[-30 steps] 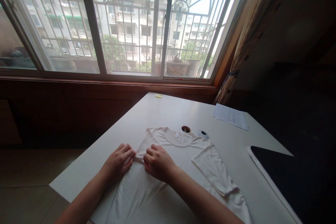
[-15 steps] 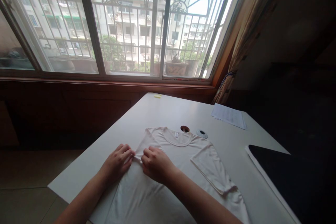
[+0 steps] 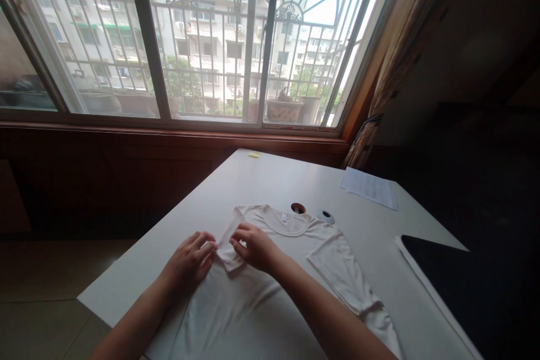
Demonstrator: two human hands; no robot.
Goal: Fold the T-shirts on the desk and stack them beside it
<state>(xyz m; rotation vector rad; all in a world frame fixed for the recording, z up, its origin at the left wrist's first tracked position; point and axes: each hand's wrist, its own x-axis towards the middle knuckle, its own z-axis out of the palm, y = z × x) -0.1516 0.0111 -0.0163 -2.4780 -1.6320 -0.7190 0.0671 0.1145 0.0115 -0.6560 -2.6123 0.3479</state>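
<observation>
A white short-sleeved T-shirt (image 3: 291, 270) lies spread on the white table, its round neckline toward the window. My left hand (image 3: 189, 261) rests at the outer edge of the left-side sleeve, fingers loosely bent and slightly apart, fingertips at the fabric. Just over the same sleeve is my right hand (image 3: 255, 248), its thumb and curled fingers apart with no cloth between them. The hem of this sleeve shows between the two hands, turned in over the shirt body. On the right, the other sleeve (image 3: 335, 275) also lies across the body. The shirt's lower part runs out of view.
The white table (image 3: 270, 177) has a round hole (image 3: 298, 208) and a grey ring-shaped cover (image 3: 325, 216) beyond the collar. Papers (image 3: 369, 187) lie at the back right, a dark flat object (image 3: 439, 287) at the right edge. A barred window (image 3: 211, 56) stands behind.
My right hand has let go of the sleeve and lifted slightly up, its fingers opening. More of the sleeve hem shows. The left hand's fingers have loosened in nearly the same place.
</observation>
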